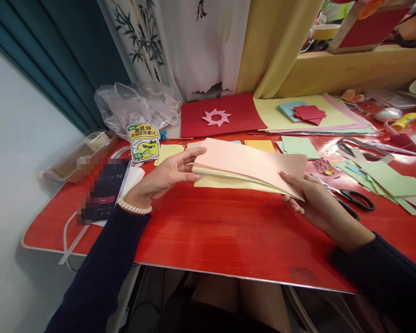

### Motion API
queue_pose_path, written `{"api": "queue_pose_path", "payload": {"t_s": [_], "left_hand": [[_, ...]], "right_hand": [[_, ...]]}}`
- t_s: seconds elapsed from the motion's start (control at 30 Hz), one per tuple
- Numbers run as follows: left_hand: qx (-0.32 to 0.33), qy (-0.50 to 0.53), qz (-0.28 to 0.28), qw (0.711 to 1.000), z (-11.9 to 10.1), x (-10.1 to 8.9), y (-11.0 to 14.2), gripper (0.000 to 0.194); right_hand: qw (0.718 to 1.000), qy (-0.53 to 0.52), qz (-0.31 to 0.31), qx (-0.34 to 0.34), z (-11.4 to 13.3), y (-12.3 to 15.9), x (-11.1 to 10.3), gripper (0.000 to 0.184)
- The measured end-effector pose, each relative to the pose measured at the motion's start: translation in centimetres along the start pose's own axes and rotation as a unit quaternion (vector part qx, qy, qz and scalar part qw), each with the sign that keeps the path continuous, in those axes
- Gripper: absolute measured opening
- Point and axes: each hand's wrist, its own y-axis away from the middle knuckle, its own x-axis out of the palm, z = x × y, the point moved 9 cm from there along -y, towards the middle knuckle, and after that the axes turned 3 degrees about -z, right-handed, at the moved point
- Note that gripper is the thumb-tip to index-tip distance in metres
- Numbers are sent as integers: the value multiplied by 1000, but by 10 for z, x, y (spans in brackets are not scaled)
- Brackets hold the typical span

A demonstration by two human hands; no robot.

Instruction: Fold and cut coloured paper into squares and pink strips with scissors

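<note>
A stack of coloured paper sheets, pink on top with pale yellow beneath, is held up between my two hands over the red table. My left hand grips its left end, thumb on the near edge and fingers at the far corner. The near right corner is pinched by my right hand, thumb on top and fingers below. Along the near side the sheets fan slightly apart. Partly hidden behind the stack lie yellow-orange squares and pale yellow squares.
Black-handled scissors and green paper pieces lie at right. A pink paper star ring rests on red card at the back. A phone, juice-label card and plastic bag are at left.
</note>
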Motion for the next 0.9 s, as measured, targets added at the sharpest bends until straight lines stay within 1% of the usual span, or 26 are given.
{"api": "queue_pose_path", "payload": {"t_s": [0.13,0.37,0.57,0.7,0.8,0.9], "left_hand": [[0,13,-14,1000,0,-1,2,53],[7,7,-66,998,0,-9,0,42],[24,24,-66,997,-3,-8,0,41],[31,44,-57,997,-1,-7,-1,39],[25,47,-60,997,2,-9,-2,36],[11,26,-68,997,8,-10,-4,34]], "right_hand": [[1000,2,-3,2,-1,-1,0,21],[1000,10,-6,-2,-1,-2,0,23],[1000,12,-10,-6,-2,-1,-2,25],[1000,18,-12,-2,-4,-3,-3,25],[1000,27,-14,2,-5,-4,-4,24],[999,36,-14,9,-5,-3,-4,24]]}}
